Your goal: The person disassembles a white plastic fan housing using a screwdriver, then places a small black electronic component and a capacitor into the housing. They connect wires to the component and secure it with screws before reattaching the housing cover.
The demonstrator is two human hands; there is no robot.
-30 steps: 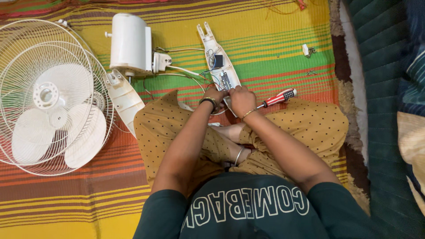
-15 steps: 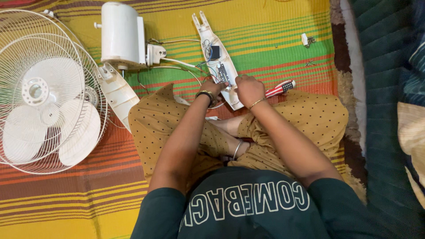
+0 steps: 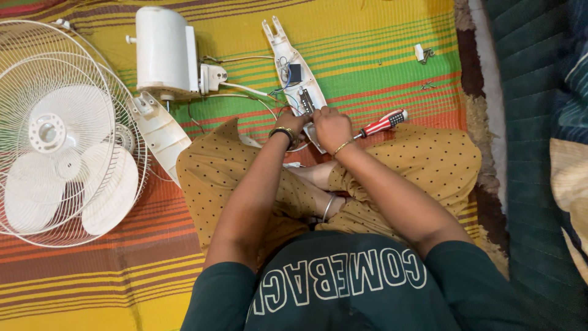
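Observation:
I sit cross-legged on a striped mat. A long white fan housing panel (image 3: 288,58) with wires and a small black part inside lies in front of my knees. My left hand (image 3: 295,120) rests on its near end, fingers curled at the wiring. My right hand (image 3: 331,125) presses beside it on the same end and grips a screwdriver (image 3: 383,124) with a red, white and blue handle that sticks out to the right. The screwdriver's tip is hidden under my hands.
A white motor casing (image 3: 160,50) stands at the top left, wired to the panel. A white fan guard with blades (image 3: 58,135) lies at the left. A white neck piece (image 3: 160,132) lies by my left knee. Small screws and a clip (image 3: 421,54) sit at top right. Dark green bedding (image 3: 533,122) borders the right.
My view has shifted slightly, so the fan parts sit further right. Both hands stay together on the near end of the panel, the screwdriver handle still pointing right.

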